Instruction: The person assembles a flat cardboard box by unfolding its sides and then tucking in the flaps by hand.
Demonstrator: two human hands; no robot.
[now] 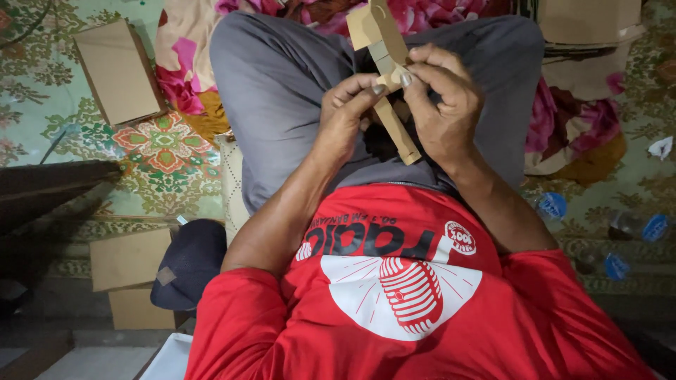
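While both hands meet over the lap, the work sits between them: a long, narrow strip of folded brown cardboard [389,91], tilted, its upper flap rising toward the top of the view and its lower end pointing down toward the red printed shirt [394,281]. Left hand [346,112] is closed on the strip's middle from the left, thumb tip pressed against the card. Right hand [443,98] is closed on it from the right, thumb and forefinger pinching at nearly the same spot, so the two thumbs almost touch. Strip is held in the air above the grey trousers [282,84], resting on nothing.

Judgement: the step looks like pressing or creasing a fold at mid-length. To do it well, keep the pinch right on the fold line, thumbs close together, and support the free lower end so it does not twist. Pressure should be even; thin card will likely buckle off-line if one hand pulls.

Nearby: a flat brown cardboard piece [116,70] lies on the patterned floor mat [155,141] at left; a dark cap [190,260] lies beside the left elbow; plastic bottles with blue caps [637,226] lie at right, well apart.
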